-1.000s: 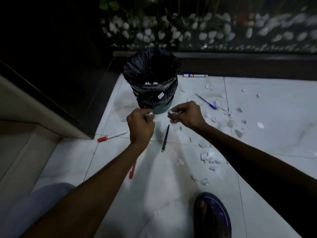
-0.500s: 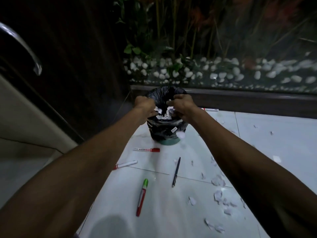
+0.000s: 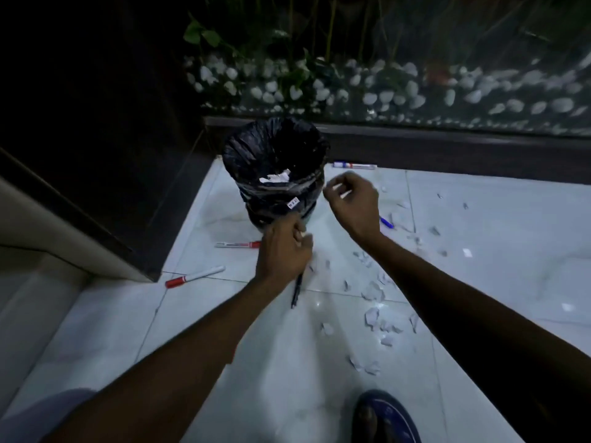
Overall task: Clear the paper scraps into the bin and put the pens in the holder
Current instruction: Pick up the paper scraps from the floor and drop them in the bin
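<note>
The bin (image 3: 275, 174) stands in the upper middle of the frame, with some white paper already inside. The left hand (image 3: 283, 251) is low by the bin's foot, curled over a small white bit, I think; the light is poor. The right hand (image 3: 351, 199) is loosely curled beside the bin; I cannot tell if it holds anything. Many scraps (image 3: 372, 290) lie on the floor (image 3: 495, 251) at the lower right. A good way is to gather lots together, then drop them right over the bin. The black pen (image 3: 295, 292) and red marker (image 3: 195, 277) can wait.
</note>
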The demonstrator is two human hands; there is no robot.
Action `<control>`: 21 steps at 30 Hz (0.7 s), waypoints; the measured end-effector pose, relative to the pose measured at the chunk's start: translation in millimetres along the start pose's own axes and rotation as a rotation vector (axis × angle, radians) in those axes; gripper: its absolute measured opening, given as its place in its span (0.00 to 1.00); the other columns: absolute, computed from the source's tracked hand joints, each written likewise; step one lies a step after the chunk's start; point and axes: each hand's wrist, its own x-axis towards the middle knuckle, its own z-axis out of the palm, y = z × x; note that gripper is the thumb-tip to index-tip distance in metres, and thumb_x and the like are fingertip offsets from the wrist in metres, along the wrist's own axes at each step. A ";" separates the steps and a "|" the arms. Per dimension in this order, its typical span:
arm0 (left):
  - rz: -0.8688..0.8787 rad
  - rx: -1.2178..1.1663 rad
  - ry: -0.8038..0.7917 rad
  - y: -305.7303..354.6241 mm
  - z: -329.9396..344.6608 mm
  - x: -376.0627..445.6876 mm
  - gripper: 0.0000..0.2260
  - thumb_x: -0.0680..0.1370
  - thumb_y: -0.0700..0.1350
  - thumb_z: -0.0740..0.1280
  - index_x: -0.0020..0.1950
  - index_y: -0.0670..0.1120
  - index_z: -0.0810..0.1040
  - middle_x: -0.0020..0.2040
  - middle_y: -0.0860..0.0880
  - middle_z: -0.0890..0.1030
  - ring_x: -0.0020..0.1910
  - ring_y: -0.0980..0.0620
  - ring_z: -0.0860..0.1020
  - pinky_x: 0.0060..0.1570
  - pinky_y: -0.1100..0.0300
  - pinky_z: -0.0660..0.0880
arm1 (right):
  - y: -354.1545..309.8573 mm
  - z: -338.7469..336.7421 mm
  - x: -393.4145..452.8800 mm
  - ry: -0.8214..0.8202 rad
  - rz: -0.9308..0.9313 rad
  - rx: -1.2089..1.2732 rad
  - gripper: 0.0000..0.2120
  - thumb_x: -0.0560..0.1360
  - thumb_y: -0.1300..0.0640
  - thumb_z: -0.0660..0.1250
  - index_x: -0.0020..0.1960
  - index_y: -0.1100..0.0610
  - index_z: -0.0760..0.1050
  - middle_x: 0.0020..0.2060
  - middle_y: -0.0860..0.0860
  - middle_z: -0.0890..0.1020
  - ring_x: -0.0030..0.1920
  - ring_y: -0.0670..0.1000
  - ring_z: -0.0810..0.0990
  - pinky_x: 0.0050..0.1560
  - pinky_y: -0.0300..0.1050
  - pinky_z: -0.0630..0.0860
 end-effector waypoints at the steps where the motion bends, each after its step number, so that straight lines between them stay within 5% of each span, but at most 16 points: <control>1: -0.018 0.055 -0.128 -10.5 16.0 -9.4 0.03 0.72 0.40 0.68 0.44 0.46 0.77 0.40 0.48 0.80 0.41 0.49 0.80 0.40 0.53 0.78 | 22.3 -2.5 -10.9 -0.102 0.036 -0.100 0.06 0.71 0.51 0.69 0.47 0.49 0.81 0.40 0.45 0.85 0.41 0.44 0.83 0.46 0.46 0.81; 4: -0.028 0.242 -0.361 -26.9 44.4 -30.3 0.13 0.69 0.34 0.66 0.52 0.43 0.78 0.51 0.44 0.79 0.53 0.44 0.77 0.47 0.54 0.76 | 77.2 -9.4 -48.5 -0.587 0.018 -0.514 0.24 0.72 0.51 0.72 0.68 0.46 0.75 0.63 0.50 0.80 0.63 0.54 0.79 0.63 0.53 0.77; 7: 0.008 0.486 -0.332 -36.2 51.4 -28.9 0.13 0.71 0.35 0.68 0.55 0.45 0.76 0.56 0.45 0.77 0.58 0.43 0.74 0.51 0.53 0.74 | 99.8 -8.4 -77.3 -0.917 -0.112 -0.752 0.38 0.75 0.48 0.73 0.80 0.46 0.60 0.79 0.54 0.63 0.77 0.60 0.62 0.73 0.59 0.68; 9: -0.012 0.514 -0.328 -45.7 52.9 -20.5 0.16 0.73 0.37 0.70 0.60 0.45 0.78 0.59 0.44 0.77 0.59 0.42 0.75 0.55 0.51 0.76 | 101.4 -0.1 -86.9 -0.868 -0.180 -0.735 0.35 0.78 0.50 0.70 0.80 0.48 0.61 0.79 0.53 0.64 0.77 0.59 0.63 0.71 0.57 0.69; 14: -0.082 0.377 -0.297 -57.5 55.5 -12.2 0.11 0.73 0.34 0.70 0.52 0.45 0.85 0.51 0.45 0.79 0.49 0.46 0.80 0.48 0.52 0.79 | 88.2 29.5 -92.7 -0.615 -0.128 -0.643 0.18 0.77 0.52 0.70 0.65 0.53 0.75 0.63 0.52 0.78 0.64 0.56 0.72 0.49 0.51 0.76; 21: -0.047 0.425 -0.275 -62.1 65.8 -3.6 0.06 0.72 0.33 0.68 0.43 0.42 0.82 0.45 0.45 0.81 0.46 0.47 0.79 0.42 0.56 0.75 | 86.2 56.6 -84.0 -0.509 -0.141 -0.666 0.06 0.75 0.64 0.69 0.47 0.56 0.82 0.47 0.53 0.80 0.53 0.56 0.78 0.39 0.48 0.74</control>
